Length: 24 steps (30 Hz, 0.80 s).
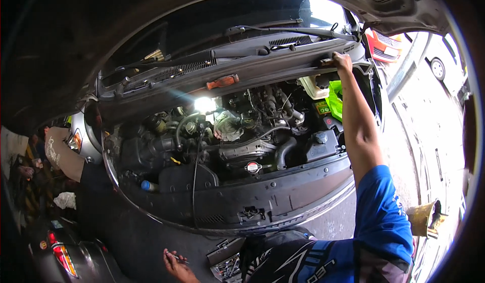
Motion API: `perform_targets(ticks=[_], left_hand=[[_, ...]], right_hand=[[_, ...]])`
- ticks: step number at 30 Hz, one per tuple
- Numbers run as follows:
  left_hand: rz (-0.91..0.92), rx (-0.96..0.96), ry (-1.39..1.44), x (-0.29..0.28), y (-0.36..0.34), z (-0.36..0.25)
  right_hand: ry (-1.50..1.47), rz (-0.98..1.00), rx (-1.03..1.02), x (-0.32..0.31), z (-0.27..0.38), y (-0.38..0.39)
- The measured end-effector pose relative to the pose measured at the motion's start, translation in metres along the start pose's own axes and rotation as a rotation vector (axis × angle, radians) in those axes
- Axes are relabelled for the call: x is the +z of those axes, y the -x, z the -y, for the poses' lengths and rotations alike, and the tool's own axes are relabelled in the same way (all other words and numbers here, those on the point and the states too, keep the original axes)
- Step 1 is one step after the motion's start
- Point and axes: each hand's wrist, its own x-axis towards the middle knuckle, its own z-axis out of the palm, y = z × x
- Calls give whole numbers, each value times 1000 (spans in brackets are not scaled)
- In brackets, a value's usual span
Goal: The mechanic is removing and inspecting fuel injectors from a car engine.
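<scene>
The dark cowl panel (pixel 283 64) is lying across the back of an open engine bay, and an orange-handled screwdriver (pixel 222 82) is resting on it. Down in the bay, a radiator cap (pixel 252 167) is showing a white-and-red label, a yellow-green sticker (pixel 322 107) is sitting near the bright green cloth (pixel 334 101), and pale lettering is running over the worker's blue jersey (pixel 375 202). The panel is lying far forward of the worker's body: the right hand (pixel 341 61) is resting at its right end with fingers bent over it, while the left hand (pixel 176 265) is hanging low, well apart from the panel, in front of the bumper, its fingers loosely curled. From where I'm standing, I can't tell whether either hand is grasping something small. A work lamp (pixel 204 104) is glaring over the engine beside a crumpled wrapping (pixel 227 126), its dark cable trailing over the front edge. Below, a tray of tools (pixel 227 267) is lying on the grey floor (pixel 146 247). Off to the left, another person in a taupe shirt (pixel 65 154) is staying low near a motorcycle (pixel 63 255); at right, a red vehicle (pixel 386 45) is standing in the sunlight.
</scene>
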Motion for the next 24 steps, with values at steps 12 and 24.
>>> perform_targets(ticks=[12,24], left_hand=[[580,341,-150,173,101,-34],[1040,464,-162,306,162,-54]], right_hand=[[-1000,496,-329,-67,-53,314],[-696,1130,-320,-125,-85,450]])
